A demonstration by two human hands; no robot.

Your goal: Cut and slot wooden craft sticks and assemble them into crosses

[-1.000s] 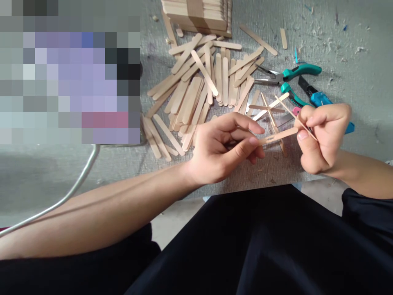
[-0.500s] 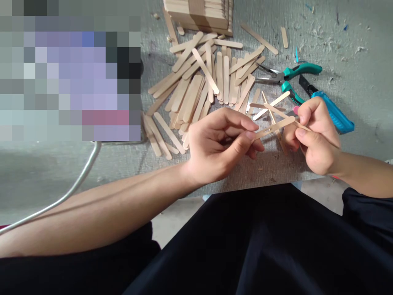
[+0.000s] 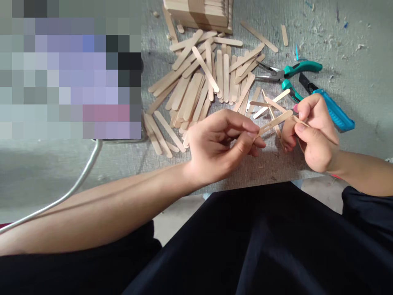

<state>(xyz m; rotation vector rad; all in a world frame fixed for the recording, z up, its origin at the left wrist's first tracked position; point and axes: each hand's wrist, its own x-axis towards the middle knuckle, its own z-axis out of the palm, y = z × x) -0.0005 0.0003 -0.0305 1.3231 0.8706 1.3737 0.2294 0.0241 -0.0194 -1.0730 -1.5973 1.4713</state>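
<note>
Between thumb and fingers, my left hand [image 3: 229,147] pinches a slotted popsicle stick [image 3: 276,123] that slants up to the right. My right hand [image 3: 316,133] is closed on a second popsicle stick [image 3: 274,104], whose far end points up and left. The two sticks cross close to my right fingertips; whether they touch I cannot tell. A small pink thing [image 3: 296,107] shows beside my right index finger, mostly hidden. Below the hands' sticks, several more popsicle sticks [image 3: 278,100] lie crossed on the table.
A heap of loose popsicle sticks [image 3: 192,96] spreads left of centre, with a banded stack of sticks [image 3: 199,18] behind it. Green-handled pliers [image 3: 302,67] and a blue utility knife [image 3: 336,110] lie at the right. A white cable [image 3: 82,176] runs by my left forearm.
The slotted stick in my left hand has tilted up slightly at its far end. The stick in my right hand has shifted a little. Both hands stay nearly in place.
</note>
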